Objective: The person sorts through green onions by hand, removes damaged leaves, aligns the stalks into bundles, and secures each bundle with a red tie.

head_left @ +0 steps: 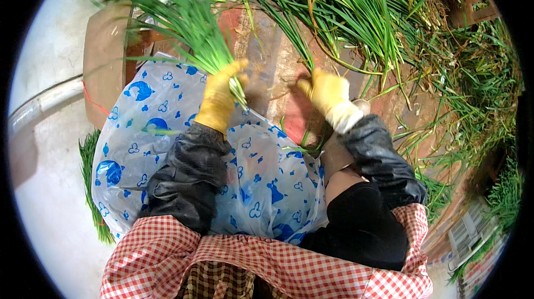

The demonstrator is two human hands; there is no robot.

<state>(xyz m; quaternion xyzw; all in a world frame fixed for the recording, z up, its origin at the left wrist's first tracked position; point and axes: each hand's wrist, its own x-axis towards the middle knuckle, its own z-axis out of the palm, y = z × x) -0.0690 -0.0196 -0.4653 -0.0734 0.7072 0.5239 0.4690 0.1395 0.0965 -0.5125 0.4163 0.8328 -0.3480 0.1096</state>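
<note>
Over the lap, at the near edge of the heap: a bunch of long green chive-like leaves (183,15) sits gripped in my left hand (219,96).

I see that yellow-gloved left hand clamped around the bunch's base, the leaves fanning up and away to the left. My right hand (325,90), gloved the same yellow, is closed down on stalks at the foot of the big loose pile of green leaves (345,4) on the reddish-brown board (267,60); I cannot tell how many it pinches. A white plastic sheet with blue prints (261,182) covers my knees above the red-and-white checked apron (250,265). By my judgement one handful is gathered, a small laid-down green bundle (89,188) lies at my left, and most of the heap stays unsorted.
</note>
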